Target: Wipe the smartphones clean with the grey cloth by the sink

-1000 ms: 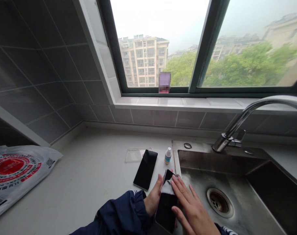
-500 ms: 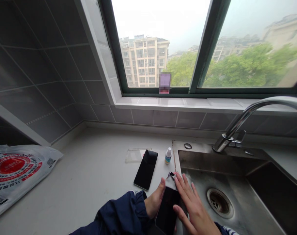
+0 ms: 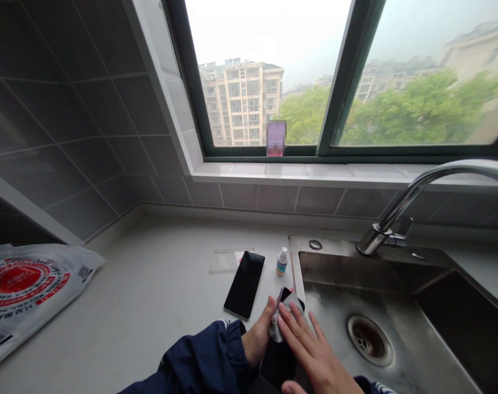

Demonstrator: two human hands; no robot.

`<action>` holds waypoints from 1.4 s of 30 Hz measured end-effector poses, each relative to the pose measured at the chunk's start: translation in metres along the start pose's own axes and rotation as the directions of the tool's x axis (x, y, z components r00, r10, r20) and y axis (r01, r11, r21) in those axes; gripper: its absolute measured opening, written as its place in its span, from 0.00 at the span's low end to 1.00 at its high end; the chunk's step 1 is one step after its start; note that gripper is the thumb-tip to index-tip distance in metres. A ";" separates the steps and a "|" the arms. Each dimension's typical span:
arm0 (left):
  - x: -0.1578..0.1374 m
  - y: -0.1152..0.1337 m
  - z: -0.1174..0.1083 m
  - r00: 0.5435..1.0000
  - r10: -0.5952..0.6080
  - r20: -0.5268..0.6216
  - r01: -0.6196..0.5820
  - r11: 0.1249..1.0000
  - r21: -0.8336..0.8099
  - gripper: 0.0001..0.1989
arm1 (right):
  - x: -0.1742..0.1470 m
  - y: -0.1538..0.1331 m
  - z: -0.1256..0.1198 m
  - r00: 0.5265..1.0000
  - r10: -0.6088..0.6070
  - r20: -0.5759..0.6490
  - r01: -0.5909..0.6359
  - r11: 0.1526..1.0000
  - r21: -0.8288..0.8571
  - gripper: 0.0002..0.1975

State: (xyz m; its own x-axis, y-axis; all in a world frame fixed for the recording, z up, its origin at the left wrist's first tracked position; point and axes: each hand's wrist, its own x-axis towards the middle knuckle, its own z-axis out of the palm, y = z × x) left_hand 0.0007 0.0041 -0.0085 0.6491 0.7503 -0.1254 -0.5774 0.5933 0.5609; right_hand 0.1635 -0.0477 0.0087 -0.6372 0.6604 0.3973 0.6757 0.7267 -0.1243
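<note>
My left hand [image 3: 257, 340] is wrapped round a black smartphone [image 3: 277, 364] held at the sink's left edge, its thumb along the near-left side. Over the phone's upper part lies a small grey cloth [image 3: 278, 328]. My right hand [image 3: 314, 350] presses that cloth to the screen with fairly straight fingers, and the thumb lies low near the phone's bottom. Beyond my hands, a second black smartphone [image 3: 244, 284] rests face up on the counter, partly over a clear phone case [image 3: 224, 261]. A small white-capped bottle [image 3: 282, 261] stands upright to its right.
On the right is a steel sink [image 3: 326, 298] with a drain [image 3: 370, 340] and a curved chrome faucet [image 3: 409, 202]. A white plastic bag with red print [image 3: 31, 295] lies at the left on the pale counter [image 3: 150, 284]. Behind runs a tiled sill under a window.
My right hand has slid left across the held phone, bringing the cloth with it over the upper screen. The left hand and the things on the counter stay put.
</note>
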 end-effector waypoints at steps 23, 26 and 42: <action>0.000 0.010 0.017 0.997 -0.020 -0.081 0.020 1.000 -0.003 0.31 | -0.006 0.001 0.005 0.984 -0.033 -0.176 0.036 0.999 0.013 0.24; -0.002 0.014 0.019 0.996 -0.031 -0.083 0.031 1.000 -0.002 0.32 | -0.005 -0.001 0.005 0.990 -0.030 -0.140 0.027 0.999 -0.020 0.27; -0.003 0.003 0.003 0.980 -0.024 0.195 0.023 1.000 0.007 0.30 | -0.005 0.000 0.005 0.992 0.120 -0.033 -0.121 0.992 -0.040 0.33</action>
State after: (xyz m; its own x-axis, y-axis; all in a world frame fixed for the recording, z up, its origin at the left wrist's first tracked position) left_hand -0.0015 0.0031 -0.0044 0.7470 0.6644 0.0236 -0.5587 0.6082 0.5639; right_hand 0.1645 -0.0501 0.0018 -0.5388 0.7363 0.4093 0.7622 0.6330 -0.1354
